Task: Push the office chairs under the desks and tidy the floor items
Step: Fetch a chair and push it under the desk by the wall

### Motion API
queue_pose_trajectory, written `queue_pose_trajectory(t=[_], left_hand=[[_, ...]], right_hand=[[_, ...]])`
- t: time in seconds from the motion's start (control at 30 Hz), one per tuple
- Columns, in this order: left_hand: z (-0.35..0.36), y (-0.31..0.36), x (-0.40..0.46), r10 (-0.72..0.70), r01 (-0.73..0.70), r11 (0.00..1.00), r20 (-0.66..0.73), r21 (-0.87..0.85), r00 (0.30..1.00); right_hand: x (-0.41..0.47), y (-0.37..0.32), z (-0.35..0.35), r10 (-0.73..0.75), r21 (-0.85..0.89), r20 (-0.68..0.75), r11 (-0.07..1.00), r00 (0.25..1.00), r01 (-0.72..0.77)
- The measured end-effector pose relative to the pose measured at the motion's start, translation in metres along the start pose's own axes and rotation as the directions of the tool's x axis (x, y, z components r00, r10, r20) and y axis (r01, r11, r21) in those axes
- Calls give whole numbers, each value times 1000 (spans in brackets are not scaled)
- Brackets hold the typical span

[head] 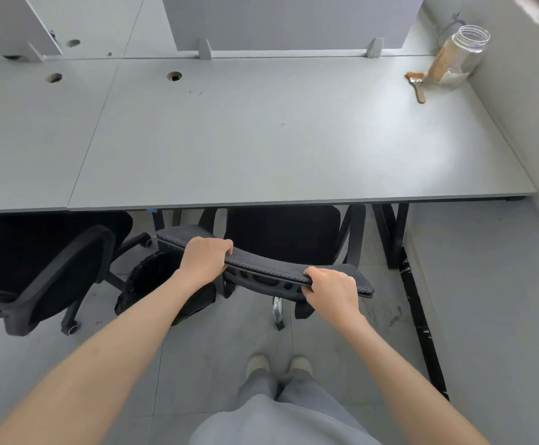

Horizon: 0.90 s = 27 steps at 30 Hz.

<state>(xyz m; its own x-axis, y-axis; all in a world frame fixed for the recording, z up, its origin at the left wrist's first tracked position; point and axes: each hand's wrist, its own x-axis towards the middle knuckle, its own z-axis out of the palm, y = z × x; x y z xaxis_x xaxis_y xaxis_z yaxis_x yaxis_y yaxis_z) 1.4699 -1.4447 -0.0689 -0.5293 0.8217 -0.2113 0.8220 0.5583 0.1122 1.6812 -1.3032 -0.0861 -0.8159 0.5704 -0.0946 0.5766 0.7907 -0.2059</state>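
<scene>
I have both hands on the top edge of the chair (263, 266) in front of me. My left hand (204, 259) curls its fingers over the far side of the mesh backrest near its left end; my right hand (332, 288) grips the same edge near its right end, fingers wrapped over and thumb underneath. The chair stands at the near edge of the desk (293, 139), its seat already in under the top and the backrest still out on my side, angled so its left end lies farther in. A second chair (46, 271) sits to the left, partly under the neighbouring desk (27, 139), turned sideways. A black bin (162, 281) stands on the floor (486, 284) between the two chairs, just beside my left wrist. On the far right corner of the desk I see an open glass jar (460, 56) with a brush (417, 85) lying just beside it. My shoes (277, 364) show near, below the chair.
</scene>
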Motion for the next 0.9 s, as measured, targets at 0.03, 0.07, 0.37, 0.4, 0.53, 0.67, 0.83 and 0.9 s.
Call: queue_pose_trajectory(t=[0.03,0.07,0.37,0.4,0.53,0.67,0.83,0.9], left_hand=[[0,4,-1,0,0,1000,4,-10,1000],[0,9,-2,5,-5,1000,6,-21,1000],[7,65,2,-53,53,998,9,-18,999],[7,69,5,-62,62,998,10,-10,998],[7,84,9,-88,88,996,3,5,996],[10,97,8,-106,107,994,11,-20,994],[13,117,9,-94,94,995,20,-22,995],[12,127,14,-86,86,996,38,-11,996]], right_hand=[[0,4,-2,3,-17,27,1000,1000,-3],[0,10,-5,10,-38,51,999,999,-8],[23,67,-27,21,-94,99,996,995,-12],[26,70,-30,17,-84,99,996,995,-9],[34,82,-38,23,-97,141,995,990,-10],[28,94,-40,20,-165,156,986,988,6],[20,115,-42,17,-140,125,990,992,0],[22,126,-46,23,-138,134,990,991,-4]])
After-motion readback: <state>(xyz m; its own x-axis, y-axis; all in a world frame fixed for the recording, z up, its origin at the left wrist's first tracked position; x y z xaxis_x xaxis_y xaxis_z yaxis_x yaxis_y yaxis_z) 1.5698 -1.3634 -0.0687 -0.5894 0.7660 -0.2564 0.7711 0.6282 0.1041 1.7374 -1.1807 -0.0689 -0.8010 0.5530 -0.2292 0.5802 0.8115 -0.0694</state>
